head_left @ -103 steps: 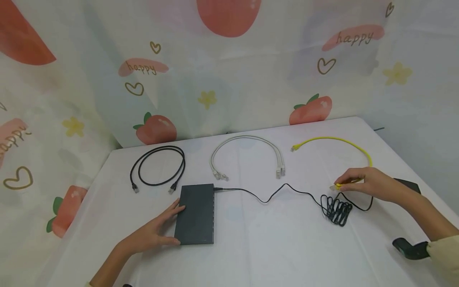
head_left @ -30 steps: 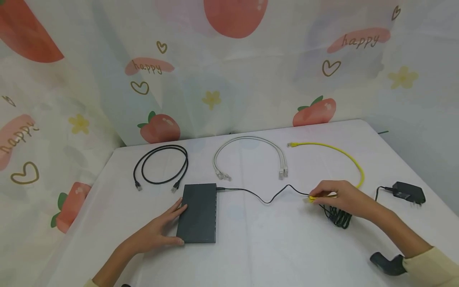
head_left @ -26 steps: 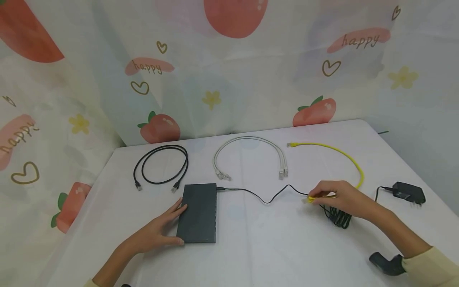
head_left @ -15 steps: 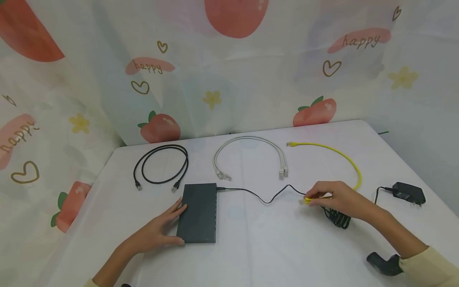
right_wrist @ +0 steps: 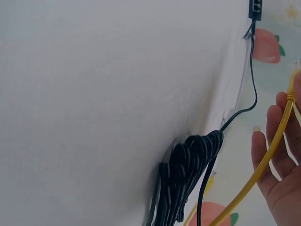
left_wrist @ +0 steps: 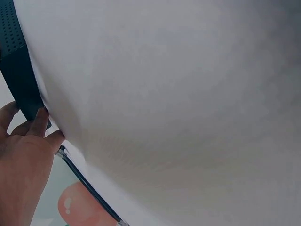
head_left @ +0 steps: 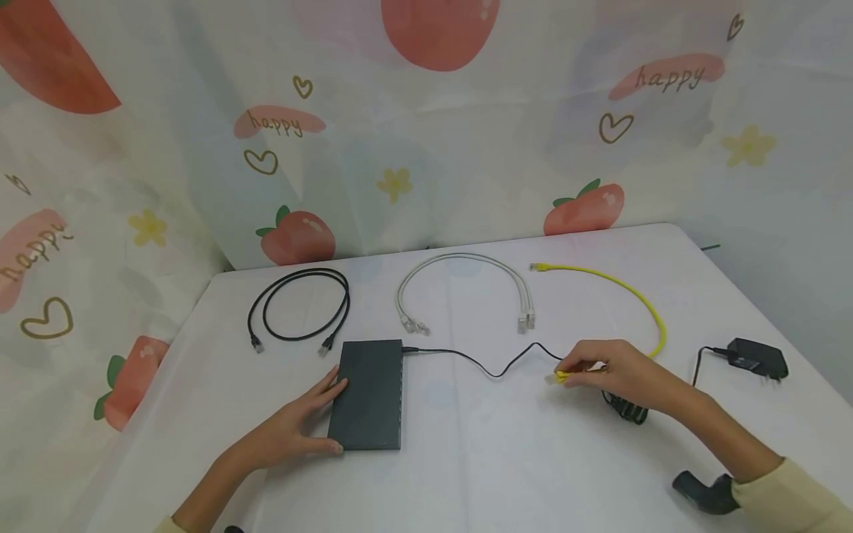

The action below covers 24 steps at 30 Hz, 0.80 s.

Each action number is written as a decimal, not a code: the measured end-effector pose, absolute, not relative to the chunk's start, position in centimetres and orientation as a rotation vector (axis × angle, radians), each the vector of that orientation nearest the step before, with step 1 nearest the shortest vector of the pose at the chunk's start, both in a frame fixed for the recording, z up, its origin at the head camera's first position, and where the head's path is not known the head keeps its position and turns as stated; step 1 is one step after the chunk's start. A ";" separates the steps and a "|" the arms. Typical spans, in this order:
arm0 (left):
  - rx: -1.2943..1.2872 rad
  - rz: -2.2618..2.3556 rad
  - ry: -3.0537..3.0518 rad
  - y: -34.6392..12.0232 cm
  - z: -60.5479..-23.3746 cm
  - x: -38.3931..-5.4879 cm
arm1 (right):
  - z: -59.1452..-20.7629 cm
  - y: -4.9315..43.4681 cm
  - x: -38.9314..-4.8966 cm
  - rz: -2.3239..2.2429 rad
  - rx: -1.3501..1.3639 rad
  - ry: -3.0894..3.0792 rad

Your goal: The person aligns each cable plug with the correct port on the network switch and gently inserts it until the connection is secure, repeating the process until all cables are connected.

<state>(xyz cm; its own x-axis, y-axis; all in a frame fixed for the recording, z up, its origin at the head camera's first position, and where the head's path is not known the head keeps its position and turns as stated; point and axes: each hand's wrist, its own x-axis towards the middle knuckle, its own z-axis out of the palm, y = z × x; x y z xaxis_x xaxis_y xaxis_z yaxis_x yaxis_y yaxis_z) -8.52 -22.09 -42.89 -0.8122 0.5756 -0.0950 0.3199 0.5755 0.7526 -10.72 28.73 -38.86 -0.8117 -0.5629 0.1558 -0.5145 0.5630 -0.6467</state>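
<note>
A flat black network switch lies left of centre on the white table, with a thin power cord plugged in at its far right corner. My left hand rests along its left side, fingertips on the top and thumb at the near left corner. In the left wrist view its vented casing shows beside the fingers. My right hand pinches one plug of a yellow Ethernet cable between thumb and fingers, above the bundled cord. The cable's other plug lies on the table at the back.
A looped black Ethernet cable lies behind the switch on the left. Pale grey Ethernet cables curve at the back middle. To the right is a black power adapter. A fruit-patterned cloth hangs behind the table.
My right hand has carried the yellow plug leftward and nearer, past the bundled cord, and the cable trails after it. The power adapter has come fully into view. My left hand stays on the switch.
</note>
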 end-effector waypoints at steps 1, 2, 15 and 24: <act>0.726 1.088 2.479 -22.1 -42.9 -8.5 | -38.9 28.6 -10.7 -1.097 -0.948 2.713; 0.721 1.091 2.475 -22.1 -42.9 -8.6 | -38.9 28.5 -10.7 -1.100 -0.956 2.712; 0.719 1.116 2.456 -22.1 -43.1 -8.6 | -39.2 27.2 -10.4 -1.174 -0.975 2.678; 0.727 1.107 2.464 -22.1 -43.0 -8.6 | -39.5 25.9 -10.6 -1.194 -0.928 2.596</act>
<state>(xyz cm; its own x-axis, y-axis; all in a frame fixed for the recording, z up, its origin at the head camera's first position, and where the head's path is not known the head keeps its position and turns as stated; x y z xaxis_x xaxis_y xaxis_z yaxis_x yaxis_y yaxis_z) -8.57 -22.10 -42.98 -0.8102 0.5779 -0.0981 0.3106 0.5652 0.7643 -10.59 25.90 -39.49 -0.8007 -0.5857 0.1258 -0.4767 0.4959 -0.7259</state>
